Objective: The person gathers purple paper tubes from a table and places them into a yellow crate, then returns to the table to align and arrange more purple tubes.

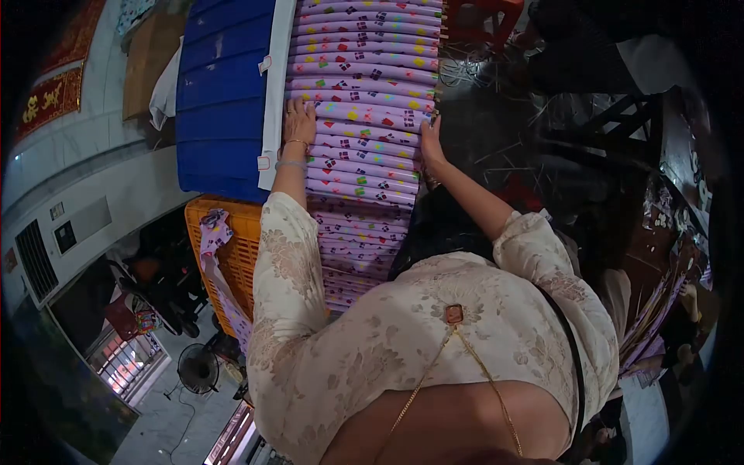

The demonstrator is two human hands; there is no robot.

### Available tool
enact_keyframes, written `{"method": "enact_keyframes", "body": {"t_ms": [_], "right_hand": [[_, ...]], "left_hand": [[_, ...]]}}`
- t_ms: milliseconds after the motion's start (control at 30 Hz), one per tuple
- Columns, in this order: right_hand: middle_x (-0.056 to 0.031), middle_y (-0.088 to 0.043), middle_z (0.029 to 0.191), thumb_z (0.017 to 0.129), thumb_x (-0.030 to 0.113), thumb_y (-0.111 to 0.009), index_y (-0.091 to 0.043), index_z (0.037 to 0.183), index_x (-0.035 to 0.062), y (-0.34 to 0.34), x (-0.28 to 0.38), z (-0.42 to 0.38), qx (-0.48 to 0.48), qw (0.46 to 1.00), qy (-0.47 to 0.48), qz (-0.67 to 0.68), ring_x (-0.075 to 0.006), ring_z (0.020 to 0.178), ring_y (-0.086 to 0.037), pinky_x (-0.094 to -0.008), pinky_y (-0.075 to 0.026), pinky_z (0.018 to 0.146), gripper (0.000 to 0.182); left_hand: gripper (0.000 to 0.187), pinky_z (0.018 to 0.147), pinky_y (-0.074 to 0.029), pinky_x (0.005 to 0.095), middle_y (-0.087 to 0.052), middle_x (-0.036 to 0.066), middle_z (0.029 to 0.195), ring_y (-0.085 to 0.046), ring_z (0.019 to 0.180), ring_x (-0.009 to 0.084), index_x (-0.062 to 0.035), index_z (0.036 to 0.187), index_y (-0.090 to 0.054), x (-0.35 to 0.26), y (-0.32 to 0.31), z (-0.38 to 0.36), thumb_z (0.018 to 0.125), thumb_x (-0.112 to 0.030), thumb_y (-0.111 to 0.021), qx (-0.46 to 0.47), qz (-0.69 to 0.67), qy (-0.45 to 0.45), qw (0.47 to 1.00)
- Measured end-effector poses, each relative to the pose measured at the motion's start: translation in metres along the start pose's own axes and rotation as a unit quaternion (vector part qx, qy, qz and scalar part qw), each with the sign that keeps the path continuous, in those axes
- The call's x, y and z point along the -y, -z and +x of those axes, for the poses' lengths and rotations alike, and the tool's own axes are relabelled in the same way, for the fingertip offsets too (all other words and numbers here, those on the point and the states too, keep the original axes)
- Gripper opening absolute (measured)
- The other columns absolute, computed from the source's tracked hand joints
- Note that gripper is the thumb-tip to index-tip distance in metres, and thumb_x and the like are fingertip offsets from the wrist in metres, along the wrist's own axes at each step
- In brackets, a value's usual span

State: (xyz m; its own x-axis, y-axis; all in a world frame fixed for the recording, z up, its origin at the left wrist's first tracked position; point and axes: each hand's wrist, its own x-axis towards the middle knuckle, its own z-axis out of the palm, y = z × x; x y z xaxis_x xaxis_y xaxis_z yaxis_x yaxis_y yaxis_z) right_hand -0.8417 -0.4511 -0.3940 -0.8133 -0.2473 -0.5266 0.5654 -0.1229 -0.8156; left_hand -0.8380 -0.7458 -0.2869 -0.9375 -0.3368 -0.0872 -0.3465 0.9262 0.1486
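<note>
Purple printed rolls (pixel 364 85), patterned with coloured shapes, lie side by side in a long stack. My left hand (pixel 300 122) rests on their left ends beside a white strip, its fingers apart and pointing away from me; a bracelet and a band circle the wrist. At the right ends of the rolls is my right hand (pixel 431 139), thumb and fingers apart, touching the ends from the side. Part of its fingers is hidden behind the rolls. More purple rolls (pixel 356 240) lie lower, nearer my body.
A blue ribbed panel (pixel 221 93) and the white strip (pixel 277 93) border the rolls at left. Below it stands an orange crate (pixel 203 232) with purple cloth over it. A fan (pixel 198 367) is lower left. A dark table (pixel 659 240) and another person (pixel 685 333) are at right.
</note>
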Motion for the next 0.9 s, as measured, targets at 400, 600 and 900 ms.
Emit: {"method": "enact_keyframes", "body": {"t_ms": [400, 600, 900], "right_hand": [[-0.0179, -0.04, 0.125, 0.09, 0.037, -0.037, -0.006, 0.139, 0.0115, 0.002, 0.003, 0.009, -0.01, 0.996, -0.056, -0.064, -0.0257, 0.107, -0.045, -0.0349, -0.038, 0.088, 0.063], [-0.0223, -0.043, 0.123, 0.089, 0.041, -0.036, -0.012, 0.138, 0.0095, 0.005, 0.014, -0.003, -0.026, 0.994, -0.022, -0.108, -0.0307, 0.106, -0.047, -0.034, -0.038, 0.088, 0.063], [-0.0245, -0.039, 0.126, 0.089, 0.038, -0.039, -0.021, 0.133, 0.0051, -0.005, 0.041, -0.006, -0.012, 0.985, -0.056, -0.163, -0.0378, 0.115, -0.04, -0.0374, -0.032, 0.094, 0.058]], "left_hand": [[0.05, 0.098, -0.03, 0.0405, -0.036, 0.024, 0.127, -0.037, 0.115, 0.0382, 0.0003, 0.122, -0.04, 0.006, 0.002, -0.005, 0.088, -0.036, -0.039, 0.017, 0.034, 0.021, 0.999], [0.039, 0.089, -0.036, 0.0448, -0.042, 0.028, 0.114, -0.044, 0.1, 0.0422, 0.0026, 0.103, -0.047, 0.002, 0.012, -0.02, 0.085, -0.032, -0.047, -0.051, 0.012, -0.052, 0.997], [0.053, 0.105, -0.019, 0.0392, -0.024, 0.024, 0.136, -0.024, 0.126, 0.036, -0.0038, 0.133, -0.026, 0.011, 0.0, -0.012, 0.09, -0.035, -0.032, -0.002, -0.027, 0.049, 0.998]]}}
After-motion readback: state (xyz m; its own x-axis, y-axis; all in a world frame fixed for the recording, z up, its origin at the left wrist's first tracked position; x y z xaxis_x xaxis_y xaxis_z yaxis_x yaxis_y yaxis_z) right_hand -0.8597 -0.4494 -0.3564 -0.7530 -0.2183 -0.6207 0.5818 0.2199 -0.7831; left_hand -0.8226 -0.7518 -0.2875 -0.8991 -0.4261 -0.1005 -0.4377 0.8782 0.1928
